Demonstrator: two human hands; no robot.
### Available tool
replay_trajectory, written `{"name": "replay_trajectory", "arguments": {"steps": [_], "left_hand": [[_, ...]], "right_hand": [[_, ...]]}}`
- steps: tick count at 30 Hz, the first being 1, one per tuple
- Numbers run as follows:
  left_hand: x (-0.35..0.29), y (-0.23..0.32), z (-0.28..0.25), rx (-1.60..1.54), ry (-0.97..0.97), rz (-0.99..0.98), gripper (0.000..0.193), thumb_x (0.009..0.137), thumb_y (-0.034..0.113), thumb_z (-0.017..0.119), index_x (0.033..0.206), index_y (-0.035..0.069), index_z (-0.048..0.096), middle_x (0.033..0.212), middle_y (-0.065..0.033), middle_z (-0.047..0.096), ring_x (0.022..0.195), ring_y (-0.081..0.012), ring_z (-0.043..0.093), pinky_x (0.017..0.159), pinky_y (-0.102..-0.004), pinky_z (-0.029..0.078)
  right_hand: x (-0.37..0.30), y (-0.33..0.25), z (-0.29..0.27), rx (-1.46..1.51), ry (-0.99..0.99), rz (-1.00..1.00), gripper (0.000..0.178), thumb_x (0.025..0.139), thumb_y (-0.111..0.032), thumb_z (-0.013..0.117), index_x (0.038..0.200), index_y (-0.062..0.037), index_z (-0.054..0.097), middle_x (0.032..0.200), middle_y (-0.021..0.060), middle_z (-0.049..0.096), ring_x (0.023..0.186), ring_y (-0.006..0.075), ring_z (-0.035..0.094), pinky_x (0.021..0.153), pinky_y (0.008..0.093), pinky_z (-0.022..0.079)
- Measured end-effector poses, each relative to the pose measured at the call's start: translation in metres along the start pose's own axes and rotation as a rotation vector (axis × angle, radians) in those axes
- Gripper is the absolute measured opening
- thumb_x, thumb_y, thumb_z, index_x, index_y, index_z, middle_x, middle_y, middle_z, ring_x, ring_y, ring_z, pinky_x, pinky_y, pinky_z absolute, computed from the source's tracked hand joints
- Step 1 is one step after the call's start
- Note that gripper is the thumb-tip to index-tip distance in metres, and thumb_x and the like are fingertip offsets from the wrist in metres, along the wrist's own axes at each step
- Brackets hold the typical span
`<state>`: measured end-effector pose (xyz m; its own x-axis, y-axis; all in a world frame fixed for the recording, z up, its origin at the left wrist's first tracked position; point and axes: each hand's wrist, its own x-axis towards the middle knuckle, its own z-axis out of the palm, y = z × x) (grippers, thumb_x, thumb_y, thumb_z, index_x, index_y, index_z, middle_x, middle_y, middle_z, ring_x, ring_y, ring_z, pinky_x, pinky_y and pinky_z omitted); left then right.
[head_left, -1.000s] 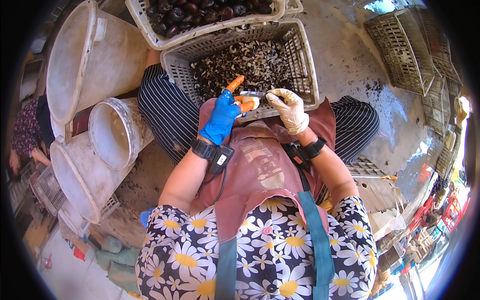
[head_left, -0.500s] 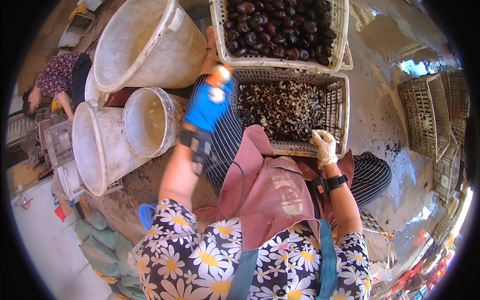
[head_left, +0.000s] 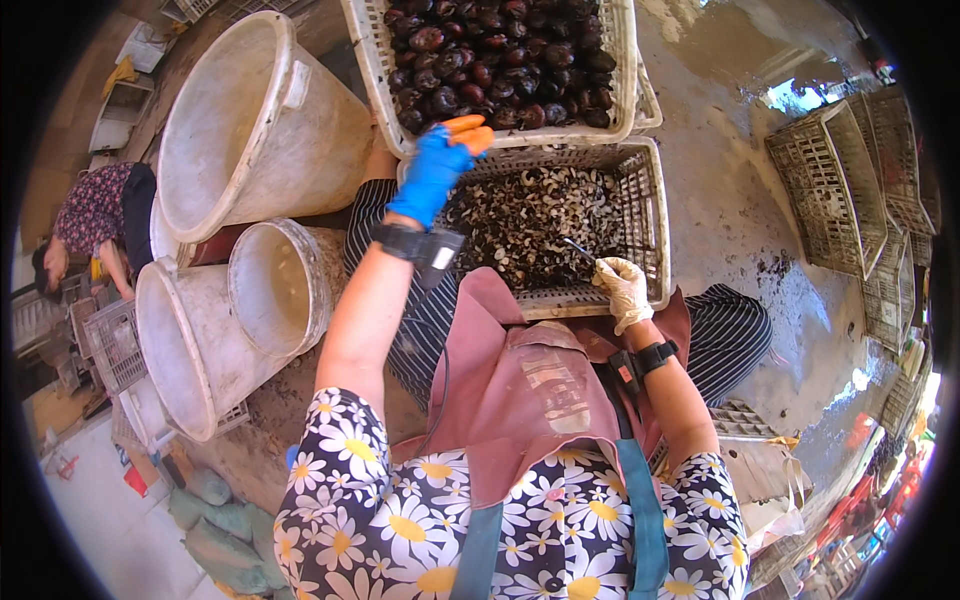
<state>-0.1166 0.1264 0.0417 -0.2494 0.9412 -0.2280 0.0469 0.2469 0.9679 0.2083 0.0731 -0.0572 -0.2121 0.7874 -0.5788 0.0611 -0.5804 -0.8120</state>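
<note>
My left hand (head_left: 438, 173), in a blue glove with orange covers on the fingers, reaches to the near rim of the upper crate (head_left: 372, 75). Its fingers are stretched out, and nothing shows in them. That crate is filled with dark reddish-brown water chestnuts (head_left: 482, 72). In a cream glove, my right hand (head_left: 622, 290) is closed around a thin knife (head_left: 578, 247), whose narrow metal end points up and left. This hand is over the near right edge of the lower crate (head_left: 655, 220), which holds brown and pale peelings (head_left: 535, 220).
White buckets stand at left: a large one (head_left: 318, 130), a small one with cloudy liquid (head_left: 275, 285) and another (head_left: 170, 350). Another person (head_left: 95, 215) bends over at far left. Stacked crates (head_left: 830, 190) line the right, on wet floor (head_left: 720, 150).
My left hand has moved up to the upper crate's near edge, its fingers now turned rightward. The view has shifted slightly; my right hand keeps its place by the lower crate, still holding the knife.
</note>
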Motion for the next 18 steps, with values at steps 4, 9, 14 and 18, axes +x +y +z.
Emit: {"name": "replay_trajectory", "arguments": {"steps": [4, 9, 14, 18], "left_hand": [[0.034, 0.004, 0.050, 0.463, 0.146, 0.318, 0.048, 0.074, 0.027, 0.069, 0.111, 0.001, 0.055, 0.091, -0.0133, 0.064, 0.077, -0.0191, 0.062, 0.068, -0.0281, 0.048], [0.056, 0.036, 0.076, 1.067, 0.086, 0.228, 0.049, 0.068, 0.034, 0.072, 0.099, -0.001, 0.056, 0.086, -0.0188, 0.063, 0.080, -0.0317, 0.061, 0.071, -0.0372, 0.049], [0.070, 0.011, 0.059, 0.844, 0.004, 0.185, 0.049, 0.073, 0.024, 0.069, 0.113, 0.003, 0.051, 0.097, -0.0154, 0.062, 0.080, -0.0245, 0.062, 0.070, -0.0331, 0.050], [0.024, 0.022, 0.051, -0.229, -0.174, -0.143, 0.045, 0.084, 0.009, 0.055, 0.127, 0.005, 0.042, 0.118, -0.0148, 0.050, 0.087, -0.0217, 0.060, 0.073, -0.0275, 0.052]], "right_hand": [[0.001, 0.004, 0.000, 0.063, -0.004, 0.004, 0.013, 0.081, -0.017, 0.065, 0.081, -0.0041, 0.062, 0.063, -0.0010, 0.057, 0.053, 0.0048, 0.047, 0.051, 0.0180, 0.036], [0.001, 0.005, 0.002, 0.124, -0.037, 0.002, 0.012, 0.081, -0.015, 0.064, 0.081, -0.0034, 0.062, 0.063, -0.0007, 0.057, 0.054, 0.0051, 0.048, 0.051, 0.0182, 0.036], [0.000, -0.003, 0.003, 0.199, -0.094, -0.022, 0.013, 0.082, -0.015, 0.063, 0.078, -0.0034, 0.061, 0.062, -0.0005, 0.057, 0.053, 0.0049, 0.046, 0.050, 0.0180, 0.035], [-0.002, -0.014, 0.007, 0.229, -0.130, -0.101, 0.017, 0.085, -0.017, 0.058, 0.074, -0.0050, 0.058, 0.065, -0.0002, 0.056, 0.055, 0.0046, 0.044, 0.052, 0.0189, 0.035]]}}
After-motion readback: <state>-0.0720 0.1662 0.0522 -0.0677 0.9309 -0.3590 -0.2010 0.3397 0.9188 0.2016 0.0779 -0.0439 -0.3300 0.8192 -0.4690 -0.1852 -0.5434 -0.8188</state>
